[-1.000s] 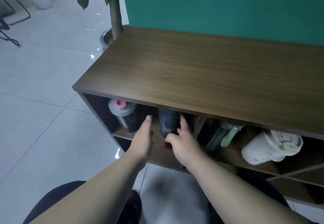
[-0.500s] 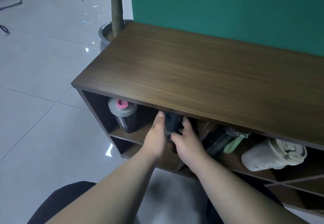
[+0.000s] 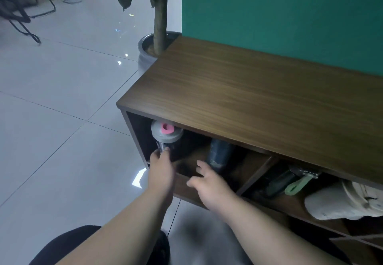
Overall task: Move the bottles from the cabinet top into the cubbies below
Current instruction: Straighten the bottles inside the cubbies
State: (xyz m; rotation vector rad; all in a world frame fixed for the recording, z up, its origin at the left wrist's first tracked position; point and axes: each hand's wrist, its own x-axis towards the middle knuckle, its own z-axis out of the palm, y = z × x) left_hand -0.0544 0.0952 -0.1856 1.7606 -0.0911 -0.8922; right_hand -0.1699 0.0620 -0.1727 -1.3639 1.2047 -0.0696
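The wooden cabinet top (image 3: 248, 98) carries no bottles. In the left cubby a shaker bottle (image 3: 166, 135) with a grey lid and pink cap stands at the left wall, and a dark blue bottle (image 3: 219, 154) stands upright to its right. My left hand (image 3: 161, 171) reaches the shaker's lower body, fingertips against it; a full grip is not visible. My right hand (image 3: 209, 184) hovers with spread fingers just in front of the dark blue bottle, not touching it.
The right cubby holds a dark green bottle (image 3: 284, 179) with a pale green loop and a white cup (image 3: 335, 202), both lying down. A potted tree (image 3: 157, 42) stands at the cabinet's far left corner. A green wall backs the cabinet; tiled floor lies to the left.
Both hands have let go of the dark blue bottle, which now stands in the left cubby. My left hand moved left to the shaker bottle; my right hand drew back and opened.
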